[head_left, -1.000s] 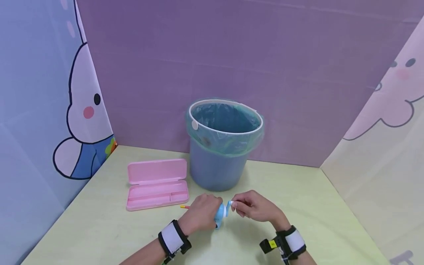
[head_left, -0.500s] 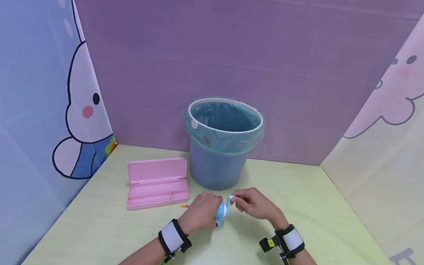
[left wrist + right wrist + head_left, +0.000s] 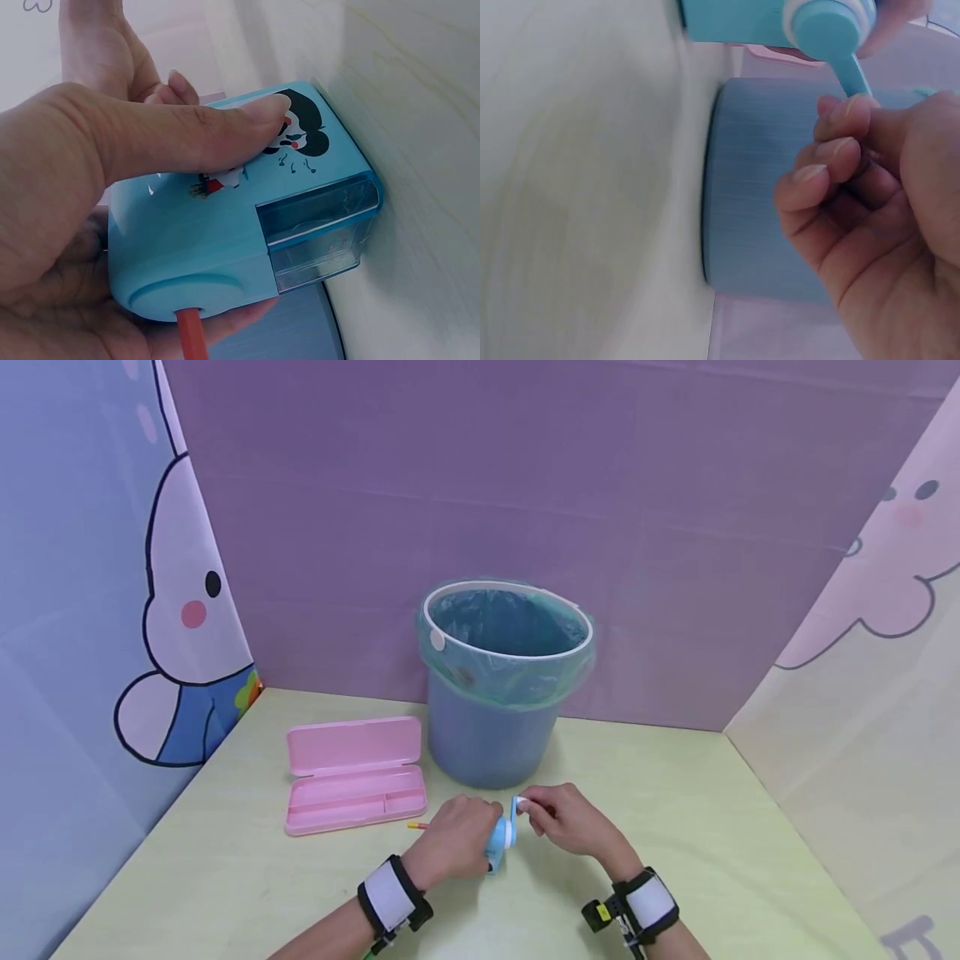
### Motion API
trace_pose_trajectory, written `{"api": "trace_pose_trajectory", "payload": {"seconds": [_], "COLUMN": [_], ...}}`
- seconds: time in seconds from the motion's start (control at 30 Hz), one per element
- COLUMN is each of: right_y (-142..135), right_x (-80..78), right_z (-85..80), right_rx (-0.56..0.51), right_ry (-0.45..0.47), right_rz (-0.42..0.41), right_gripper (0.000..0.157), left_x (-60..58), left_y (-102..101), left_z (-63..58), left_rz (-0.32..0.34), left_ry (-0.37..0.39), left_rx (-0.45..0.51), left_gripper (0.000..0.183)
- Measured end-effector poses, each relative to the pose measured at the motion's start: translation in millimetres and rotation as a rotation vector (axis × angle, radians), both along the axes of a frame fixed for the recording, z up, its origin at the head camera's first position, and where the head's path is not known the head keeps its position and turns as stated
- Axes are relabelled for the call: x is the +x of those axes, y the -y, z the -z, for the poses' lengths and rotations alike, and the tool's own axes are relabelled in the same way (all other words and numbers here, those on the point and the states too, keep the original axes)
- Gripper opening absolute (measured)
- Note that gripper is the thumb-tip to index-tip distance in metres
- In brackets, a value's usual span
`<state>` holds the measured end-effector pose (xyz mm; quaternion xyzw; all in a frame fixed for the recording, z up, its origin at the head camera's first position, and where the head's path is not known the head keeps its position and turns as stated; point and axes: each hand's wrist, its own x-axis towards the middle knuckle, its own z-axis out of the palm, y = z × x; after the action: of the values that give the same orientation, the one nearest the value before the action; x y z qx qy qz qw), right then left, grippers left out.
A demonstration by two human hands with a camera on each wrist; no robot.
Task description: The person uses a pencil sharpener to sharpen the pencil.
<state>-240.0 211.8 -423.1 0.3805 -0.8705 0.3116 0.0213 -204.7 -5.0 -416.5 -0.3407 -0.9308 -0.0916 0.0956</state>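
Light-blue plastic box-shaped pencil sharpener (image 3: 187, 244), cartoon-printed, with clear drawer (image 3: 322, 232): in front of the bin, just above or on the table; base contact cannot be told. Slim red pencil (image 3: 193, 334) sits in the end hole, away from the slim light-blue crank arm (image 3: 850, 73).

Left hand (image 3: 456, 835) clamped round the body, thumb across the printed face. Right hand (image 3: 566, 820): thumb and forefinger pinched together at the crank's small white knob (image 3: 522, 800), other fingers loosely curled.

Technique (judgement): brace the body against the crank's torque; turn in even circles, wrist loose; keep the pencil in line with the hole, since neither hand appears to hold it, and the drawer clear of the fingers.

Beyond: open pink plastic pencil case (image 3: 356, 747), blue round bin (image 3: 491, 739) with green liner (image 3: 517, 689), pale yellow table (image 3: 675, 810).
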Motion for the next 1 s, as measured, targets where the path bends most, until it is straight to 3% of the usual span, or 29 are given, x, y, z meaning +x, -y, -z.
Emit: {"api": "trace_pose_trajectory", "payload": {"seconds": [0.27,0.5,0.73,1.0], "right_y": [0.2,2.7,7.8,10.0], "right_x": [-1.2,-2.5,1.6,4.0], "right_z": [11.2,7.8,1.4,7.9], "right_rx": [0.065,0.082,0.109,0.127], "right_ry": [0.066,0.076,0.159,0.144], "right_rz": [0.042,0.063,0.115,0.139], "right_gripper": [0.022,0.022,0.022,0.017], "left_x": [-0.3,-3.9,-5.3,-5.6], "left_y": [-2.6,-2.1,-0.9,-1.7], "left_z": [4.7,3.3,1.3,2.2], "left_rz": [0.001,-0.021,-0.028,-0.028], "left_ry": [0.024,0.062,0.117,0.107], "left_rx": [0.031,0.060,0.068,0.057], "left_gripper": [0.038,0.038,0.041,0.039]}}
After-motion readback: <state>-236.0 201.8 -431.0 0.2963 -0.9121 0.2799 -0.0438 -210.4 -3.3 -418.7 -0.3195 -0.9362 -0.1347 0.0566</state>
